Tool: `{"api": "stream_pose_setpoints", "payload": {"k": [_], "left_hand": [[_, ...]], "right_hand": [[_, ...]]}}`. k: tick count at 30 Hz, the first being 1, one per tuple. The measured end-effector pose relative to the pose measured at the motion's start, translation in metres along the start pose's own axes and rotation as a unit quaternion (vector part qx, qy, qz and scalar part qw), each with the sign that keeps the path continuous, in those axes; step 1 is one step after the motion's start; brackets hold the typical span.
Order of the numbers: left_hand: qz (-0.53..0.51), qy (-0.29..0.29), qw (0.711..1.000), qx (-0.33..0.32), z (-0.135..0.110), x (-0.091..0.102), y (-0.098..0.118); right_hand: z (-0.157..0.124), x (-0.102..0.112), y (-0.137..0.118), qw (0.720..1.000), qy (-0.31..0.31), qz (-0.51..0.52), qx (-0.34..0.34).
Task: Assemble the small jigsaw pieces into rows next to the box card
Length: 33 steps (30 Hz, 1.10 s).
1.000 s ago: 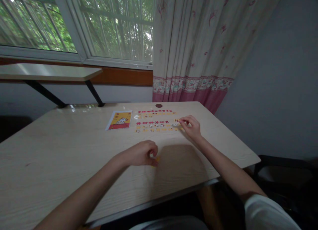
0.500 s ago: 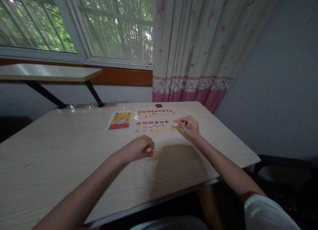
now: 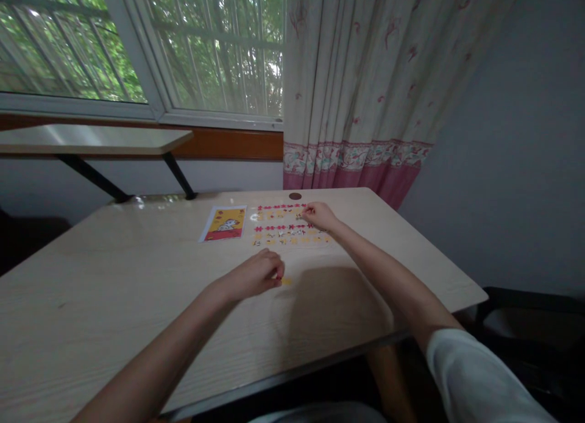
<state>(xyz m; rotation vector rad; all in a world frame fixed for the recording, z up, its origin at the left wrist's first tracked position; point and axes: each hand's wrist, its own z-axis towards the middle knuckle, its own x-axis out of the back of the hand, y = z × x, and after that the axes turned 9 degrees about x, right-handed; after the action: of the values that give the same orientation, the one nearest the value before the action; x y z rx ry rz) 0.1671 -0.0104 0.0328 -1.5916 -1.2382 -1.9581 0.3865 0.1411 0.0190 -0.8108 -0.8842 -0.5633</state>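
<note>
Lying flat on the pale wooden table (image 3: 114, 301), a small yellow piece (image 3: 286, 281) sat just beside the fingertips of the left hand (image 3: 256, 274). That hand was curled loosely, knuckles up, fingers bent toward the thumb — whether they pinched a second small bit I could not tell, since the fingertips were turned away and blurred. The forearm stretched back across the table toward the near edge.

Farther out, the right hand (image 3: 320, 215) reached to the rows of small pieces (image 3: 286, 227), red and yellow ones set in lines with a few white ones among them. Its fingers were drawn together at the right end of the upper rows, touching or nearly touching a piece there; the grip itself was too small to make out. The white sleeve (image 3: 475, 380) of that arm showed at the lower right.

Just left of the rows lay a yellow and red picture card (image 3: 223, 222) with a white figure on it. Beyond the rows a dark round cap (image 3: 295, 196) sat in the tabletop near its far edge. Behind the table hung a cream curtain (image 3: 365, 81) with a pink hem, and to its left a barred window (image 3: 137, 45) showed green trees above a narrow shelf (image 3: 91, 139).
</note>
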Motion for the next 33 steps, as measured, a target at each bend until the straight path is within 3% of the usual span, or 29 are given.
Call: {"api": "stream_pose_setpoints", "payload": {"k": [7,13,18,20,23,27,33], "left_hand": [[-0.013,0.003,1.000,-0.006,0.000,0.001,0.004],[-0.017,0.008,1.000,-0.009,0.000,-0.005,-0.003],[-0.024,0.019,0.999,0.008,0.002,-0.011,-0.008],[-0.022,0.016,1.000,-0.003,0.003,-0.011,-0.006],[-0.034,0.017,0.999,0.011,0.005,-0.010,-0.001],[-0.071,0.052,0.994,0.059,0.006,-0.007,0.006],[-0.131,0.087,0.985,0.071,0.007,-0.010,0.005]], "right_hand": [[0.022,-0.028,0.001,0.999,-0.020,-0.021,-0.019],[0.021,-0.024,-0.004,0.999,-0.023,-0.029,-0.009],[-0.013,-0.009,-0.030,0.997,-0.035,-0.006,0.066],[-0.038,-0.001,-0.044,0.984,-0.055,0.030,0.168],[-0.076,0.009,-0.060,0.956,-0.099,0.078,0.264],[-0.107,0.010,-0.070,0.948,-0.081,0.089,0.295],[-0.108,0.002,-0.074,0.959,-0.010,0.110,0.261]]}}
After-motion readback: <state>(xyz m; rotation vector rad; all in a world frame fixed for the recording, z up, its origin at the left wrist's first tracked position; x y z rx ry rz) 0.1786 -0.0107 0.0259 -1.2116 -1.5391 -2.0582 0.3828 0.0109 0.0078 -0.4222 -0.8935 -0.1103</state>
